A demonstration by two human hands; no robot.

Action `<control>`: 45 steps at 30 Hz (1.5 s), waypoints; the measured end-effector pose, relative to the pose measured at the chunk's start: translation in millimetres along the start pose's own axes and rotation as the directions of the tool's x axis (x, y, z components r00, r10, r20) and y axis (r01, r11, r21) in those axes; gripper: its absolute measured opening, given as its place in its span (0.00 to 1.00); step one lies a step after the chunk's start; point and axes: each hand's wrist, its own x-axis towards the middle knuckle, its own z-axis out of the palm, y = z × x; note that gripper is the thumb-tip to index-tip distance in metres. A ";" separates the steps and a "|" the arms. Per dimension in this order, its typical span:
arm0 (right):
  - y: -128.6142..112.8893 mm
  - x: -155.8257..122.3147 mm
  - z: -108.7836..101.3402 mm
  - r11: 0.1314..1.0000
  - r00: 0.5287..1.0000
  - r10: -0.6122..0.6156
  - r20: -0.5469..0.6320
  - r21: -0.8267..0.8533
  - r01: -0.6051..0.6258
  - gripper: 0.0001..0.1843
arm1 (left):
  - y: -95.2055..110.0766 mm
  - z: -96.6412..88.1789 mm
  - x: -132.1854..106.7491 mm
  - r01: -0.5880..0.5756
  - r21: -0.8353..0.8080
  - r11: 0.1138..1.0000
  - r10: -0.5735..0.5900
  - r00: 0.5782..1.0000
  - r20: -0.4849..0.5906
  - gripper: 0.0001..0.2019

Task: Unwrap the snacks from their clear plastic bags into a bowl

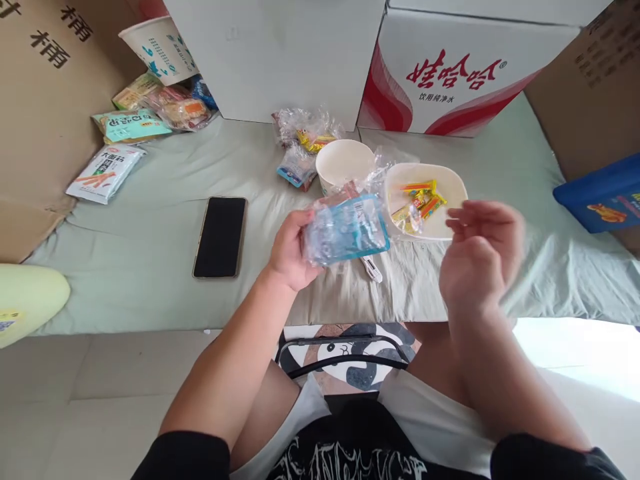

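My left hand point(293, 250) is closed around a blue and clear plastic packet point(347, 230), holding it above the cloth. A reddish-brown wrapped piece point(345, 193) shows behind the packet's upper edge. My right hand point(477, 257), slightly blurred, is raised at the right with bent fingers apart from the thumb and nothing seen in it. Beside its fingertips is a white oval tub point(453, 180) with several yellow-wrapped snack sticks point(430, 203) inside. A round paper bowl point(345, 160) stands behind the packet. Partly under the packet lies a small white tool point(371, 269), its kind unclear.
A black phone point(221, 237) lies on the green cloth point(270, 267). Wrapped snacks point(300, 163) sit behind the bowl. More snack bags point(131, 127) and a tilted paper tub point(160, 50) are at far left. White cartons point(450, 80) line the back; a blue package point(600, 197) stands right.
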 end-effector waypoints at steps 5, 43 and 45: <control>33.0 -16.0 3.8 0.982 0.851 0.000 0.525 0.160 -0.099 0.54 | -16.6 13.5 7.2 0.222 0.022 0.975 -0.223 0.974 0.048 0.17; 22.2 -24.7 29.0 0.981 0.955 0.030 0.294 -0.192 0.028 0.06 | -22.7 11.7 10.2 -0.061 0.740 0.670 -0.158 0.962 0.222 0.43; 21.3 -23.8 27.5 0.987 0.944 0.079 0.320 -0.156 -0.030 0.10 | -22.7 9.9 8.9 -0.104 0.802 0.589 -0.129 0.967 0.220 0.42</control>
